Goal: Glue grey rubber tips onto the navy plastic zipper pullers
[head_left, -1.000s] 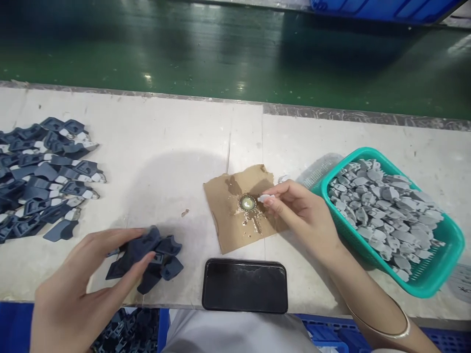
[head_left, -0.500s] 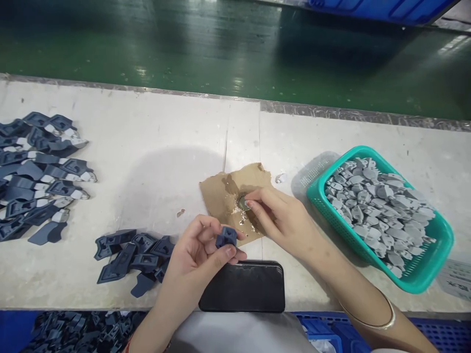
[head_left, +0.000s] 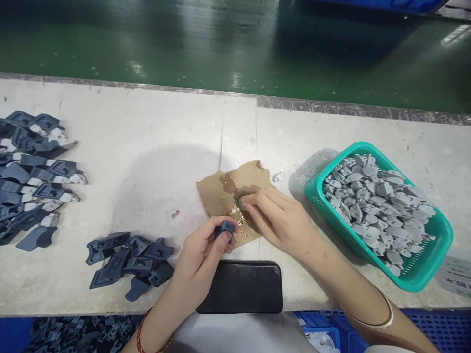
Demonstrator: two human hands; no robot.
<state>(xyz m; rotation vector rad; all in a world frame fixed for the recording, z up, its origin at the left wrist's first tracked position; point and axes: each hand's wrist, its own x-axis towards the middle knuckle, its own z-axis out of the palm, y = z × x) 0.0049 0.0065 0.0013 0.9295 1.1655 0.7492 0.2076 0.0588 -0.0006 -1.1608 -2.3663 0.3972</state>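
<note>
My left hand (head_left: 202,250) is closed around a dark blue-grey plastic part (head_left: 225,229), its square, holed end pointing up. My right hand (head_left: 279,213) pinches with thumb and forefinger at a small round dark piece (head_left: 241,201) on the stained brown cardboard (head_left: 213,193). Whether the fingertips grip that piece or something smaller is too small to tell. Wet, shiny drops lie on the cardboard between the two hands. Beside my left wrist is a loose pile of similar blue-grey parts (head_left: 138,264).
A black phone (head_left: 245,287) lies at the table's front edge. On the right stands a green basket (head_left: 439,250) full of small light-grey pieces (head_left: 382,206). Blue-grey parts with pale ends (head_left: 39,179) lie in rows at far left. Below the edge is a bin of dark parts (head_left: 81,333).
My left hand has turned the blue-grey part more upright and closed further around it. My right hand stays at the cardboard, its fingertips slightly lower. The whole view has shifted a little.
</note>
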